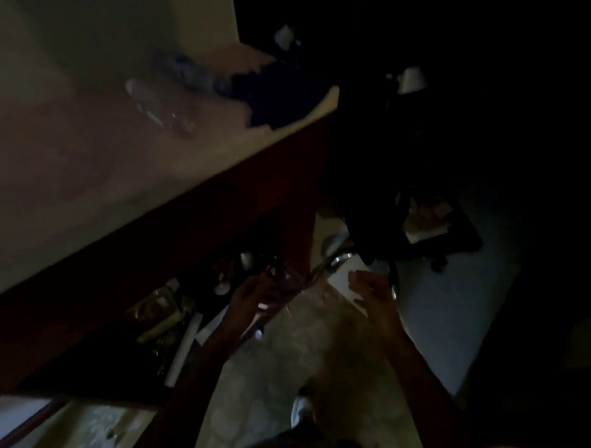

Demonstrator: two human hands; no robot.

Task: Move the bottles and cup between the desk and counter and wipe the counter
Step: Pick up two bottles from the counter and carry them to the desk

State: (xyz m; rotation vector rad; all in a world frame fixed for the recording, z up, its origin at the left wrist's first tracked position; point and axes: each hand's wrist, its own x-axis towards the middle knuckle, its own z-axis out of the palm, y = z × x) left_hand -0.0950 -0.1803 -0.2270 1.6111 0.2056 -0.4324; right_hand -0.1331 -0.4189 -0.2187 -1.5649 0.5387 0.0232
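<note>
clear bottle (284, 288), seemingly, gripped by left hand (249, 295) fingers; right hand (369, 289) outstretched, fingers loosely apart.

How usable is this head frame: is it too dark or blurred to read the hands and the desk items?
Head view: badly underexposed, the right side nearly black. Motion blur smears the bottles on the desk. The left hand holds something glassy, too blurred to identify. The right hand looks empty, its fingers hard to read. Wide-angle tilt skews the desk edge.

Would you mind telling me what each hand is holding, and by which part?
The left hand grips a clear bottle; the exact part is too dark and blurred to tell. The right hand holds nothing.
</note>
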